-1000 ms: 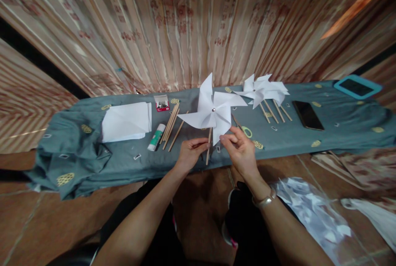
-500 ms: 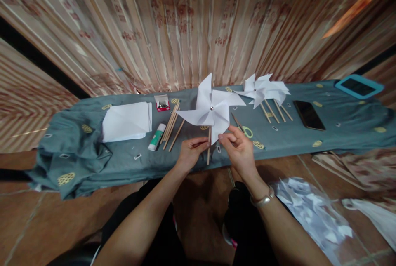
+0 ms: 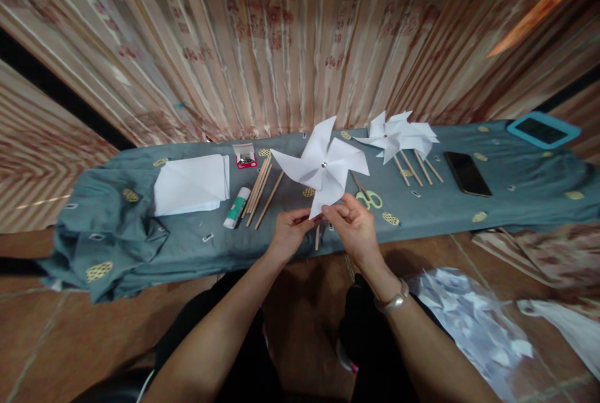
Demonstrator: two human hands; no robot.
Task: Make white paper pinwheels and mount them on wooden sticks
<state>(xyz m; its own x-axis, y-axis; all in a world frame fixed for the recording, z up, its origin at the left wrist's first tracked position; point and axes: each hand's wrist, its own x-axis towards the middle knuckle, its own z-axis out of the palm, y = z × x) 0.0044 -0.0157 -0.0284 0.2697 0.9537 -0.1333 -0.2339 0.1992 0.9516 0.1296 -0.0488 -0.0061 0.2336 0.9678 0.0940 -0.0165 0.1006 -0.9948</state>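
The left hand (image 3: pixel 288 234) pinched the wooden stick (image 3: pixel 317 239) of a white paper pinwheel (image 3: pixel 321 168), and the right hand (image 3: pixel 355 231) gripped its lowest blade tip. The pinwheel stood upright above the grey-blue cloth (image 3: pixel 178 237). Scissors (image 3: pixel 368 195) lay just right; spare sticks (image 3: pixel 260 189) and a glue stick (image 3: pixel 237 207) lay left

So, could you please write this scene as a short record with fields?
left hand: left hand pinches the stick under the pinwheel
right hand: right hand touches the lower blade of the pinwheel
table left: paper sheets, glue stick, loose sticks, small box
table right: scissors, finished pinwheels, phone, tablet
cover: grey cloth
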